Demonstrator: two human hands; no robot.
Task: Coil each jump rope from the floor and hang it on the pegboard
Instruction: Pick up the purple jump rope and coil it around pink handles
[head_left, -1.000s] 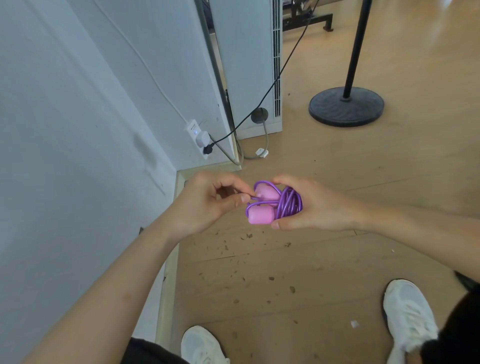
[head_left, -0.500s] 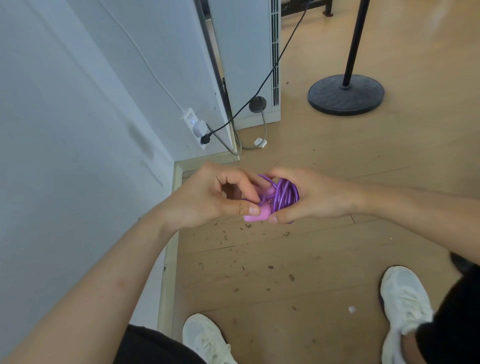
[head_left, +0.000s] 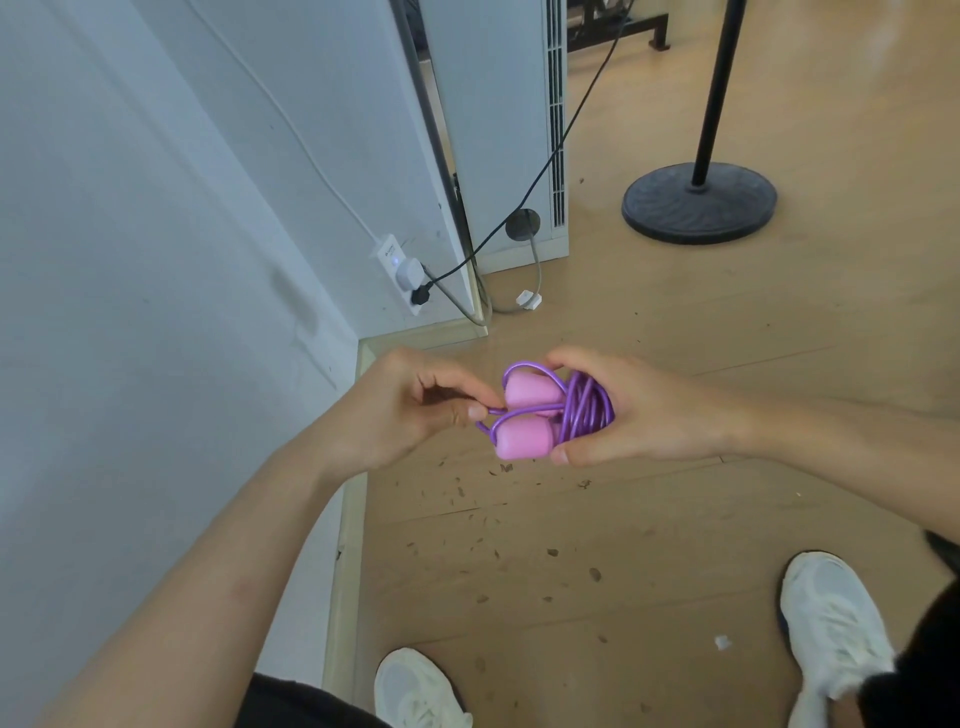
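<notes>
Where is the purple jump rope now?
Centre of the head view: the jump rope sits coiled in the right hand; the left hand pinches its cord by the pink handles.

Pale wall (head_left: 130, 260) noted at left, with a wooden skirting board (head_left: 345, 545) run along its foot. A white power strip (head_left: 397, 273) is seen low against the wall. A black cable (head_left: 592, 88) is plugged in and led upward past a white slatted tower unit (head_left: 493, 130). A black round stand base (head_left: 698, 202), pole (head_left: 719, 78) upright, is set on the wooden floor (head_left: 675, 519) beyond. Dark flecks (head_left: 460, 491) are scattered over the boards — two white shoes (head_left: 831, 623) are seen below.
</notes>
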